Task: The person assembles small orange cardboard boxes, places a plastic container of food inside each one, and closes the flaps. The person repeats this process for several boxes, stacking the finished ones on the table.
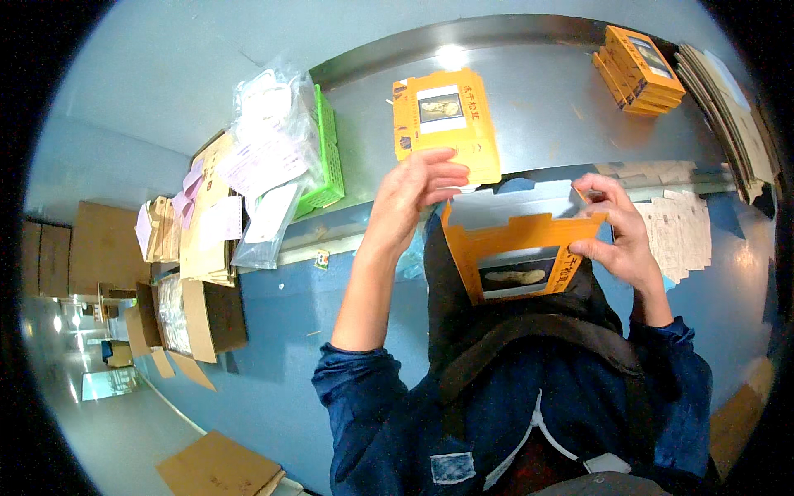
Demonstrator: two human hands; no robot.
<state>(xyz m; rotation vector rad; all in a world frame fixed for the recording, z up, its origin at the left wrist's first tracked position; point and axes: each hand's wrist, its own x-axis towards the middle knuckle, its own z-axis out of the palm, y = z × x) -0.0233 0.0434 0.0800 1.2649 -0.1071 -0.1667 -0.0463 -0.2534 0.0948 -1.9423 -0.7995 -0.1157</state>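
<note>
An orange carton with a pale inside and a picture on its side is held over my lap, its top flaps standing up. My right hand grips its right end, thumb on the orange face and fingers at the upper edge. My left hand has its fingers stretched out just above the carton's left corner; whether they touch it I cannot tell. Behind that hand a flat orange carton with a picture lies on the steel table.
A stack of orange cartons and flattened cardboard are on the right. On the left are a green basket, plastic bags with papers and an open cardboard box. Loose sheets hang at right; cardboard lies low.
</note>
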